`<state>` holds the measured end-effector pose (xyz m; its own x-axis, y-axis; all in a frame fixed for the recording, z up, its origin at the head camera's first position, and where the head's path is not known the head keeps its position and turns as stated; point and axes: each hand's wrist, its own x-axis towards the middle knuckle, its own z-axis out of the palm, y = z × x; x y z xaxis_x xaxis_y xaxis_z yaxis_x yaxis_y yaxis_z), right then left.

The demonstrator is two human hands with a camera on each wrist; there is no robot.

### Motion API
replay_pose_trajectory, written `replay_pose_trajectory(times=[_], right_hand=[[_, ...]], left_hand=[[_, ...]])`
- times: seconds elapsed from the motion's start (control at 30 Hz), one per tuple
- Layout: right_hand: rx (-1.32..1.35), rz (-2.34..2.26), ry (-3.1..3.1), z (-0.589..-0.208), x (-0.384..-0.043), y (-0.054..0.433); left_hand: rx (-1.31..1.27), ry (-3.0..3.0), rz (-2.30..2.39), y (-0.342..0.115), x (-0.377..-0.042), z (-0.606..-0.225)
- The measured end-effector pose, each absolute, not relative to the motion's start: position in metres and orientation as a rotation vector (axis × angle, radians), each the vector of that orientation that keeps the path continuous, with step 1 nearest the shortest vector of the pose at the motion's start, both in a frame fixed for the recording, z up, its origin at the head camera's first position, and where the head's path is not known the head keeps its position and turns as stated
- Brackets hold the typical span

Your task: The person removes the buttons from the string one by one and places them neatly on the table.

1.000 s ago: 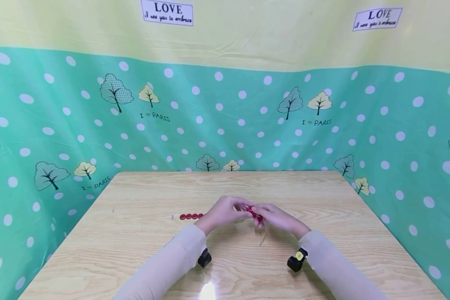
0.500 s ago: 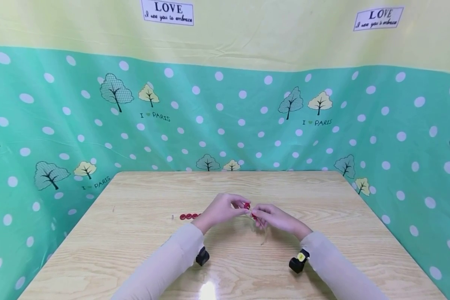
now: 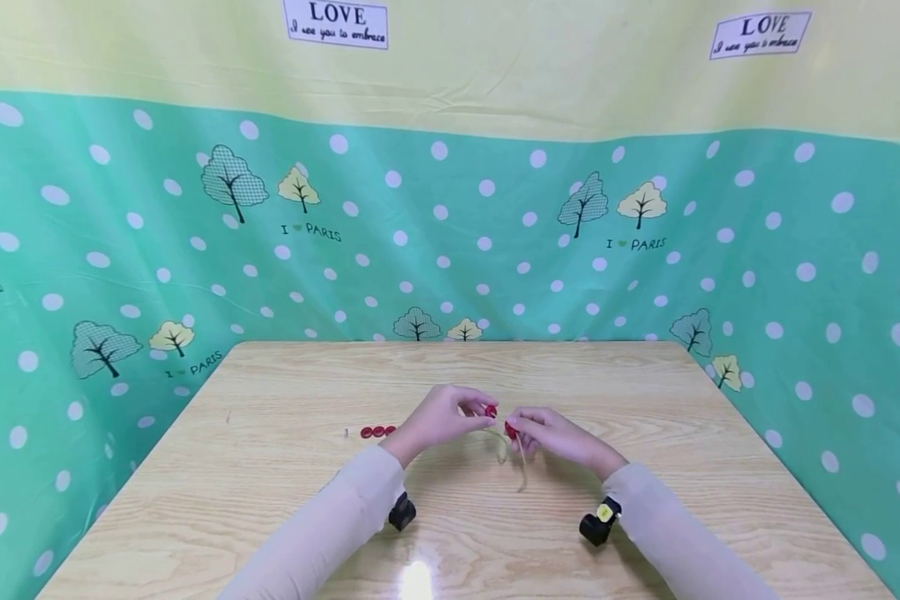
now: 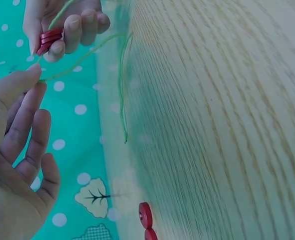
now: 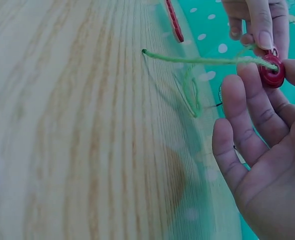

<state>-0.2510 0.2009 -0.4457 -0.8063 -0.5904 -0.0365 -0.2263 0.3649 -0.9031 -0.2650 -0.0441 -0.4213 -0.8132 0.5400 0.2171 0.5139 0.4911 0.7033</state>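
My right hand [image 3: 551,433] pinches a small stack of red buttons [image 4: 49,41] between thumb and fingertips. A yellow-green string [image 5: 202,60] runs through their holes, one end hanging toward the table. Opposite it, my left hand [image 4: 22,115] pinches the string between thumb and index finger, its other fingers loosely bent. In the head view a red button [image 3: 491,411] shows at the left fingertips; in the left wrist view those fingers hide it. Between the hands the string sags in a loop [image 3: 502,450]. Both hands are over the table, a short gap apart.
A short row of red buttons [image 3: 378,432] lies on the wooden table [image 3: 285,500], partly behind the left wrist. Left of it is a tiny pale object [image 3: 347,432]. A green dotted curtain [image 3: 435,250] hangs behind and beside the table.
My hands have drawn apart from nearly touching, the left going slightly left. The red pieces at the two hands have separated, and a string loop now hangs between them.
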Motion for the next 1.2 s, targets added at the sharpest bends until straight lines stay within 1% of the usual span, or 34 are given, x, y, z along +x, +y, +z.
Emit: replay_pose_trajectory(times=[0.3, 0.6, 1.2], right_hand=[[-0.705, -1.433, 2.309, -0.447, -0.251, 0.202], [-0.660, -1.477, 2.286, -0.447, -0.251, 0.199], [-0.594, -1.516, 2.257, -0.450, -0.250, 0.201]], left_hand=[[0.958, 2.683, 1.253, -0.052, -0.267, -0.426], [0.871, 2.683, 1.269, -0.060, -0.265, -0.422], [0.836, 2.706, 1.286, -0.082, -0.265, -0.419]])
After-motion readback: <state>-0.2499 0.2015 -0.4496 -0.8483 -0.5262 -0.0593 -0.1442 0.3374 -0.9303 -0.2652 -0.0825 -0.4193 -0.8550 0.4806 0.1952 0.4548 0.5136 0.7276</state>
